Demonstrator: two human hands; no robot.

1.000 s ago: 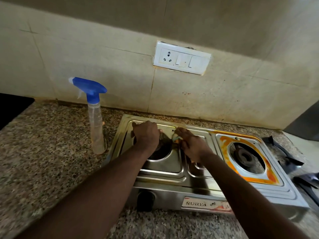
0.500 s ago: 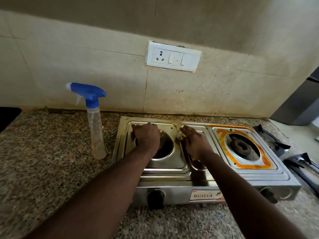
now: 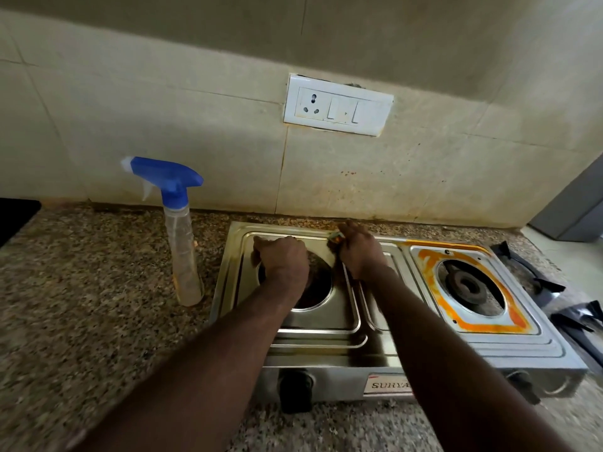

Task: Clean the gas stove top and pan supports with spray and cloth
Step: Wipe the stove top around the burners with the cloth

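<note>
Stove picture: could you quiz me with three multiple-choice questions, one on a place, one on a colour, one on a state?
1. Where are the pan supports?
A) on the burners
B) on the counter, right of the stove
C) hung on the wall

2. What colour is the stain round the right burner?
A) orange
B) green
C) blue

3. What is the right hand doing?
A) lying open
B) gripping the bottle
C) pinching a small cloth

Answers:
1. B, the dark supports lie beside the stove.
2. A, an orange band frames that burner.
3. C, its fingers hold the cloth at the stove's back edge.
</note>
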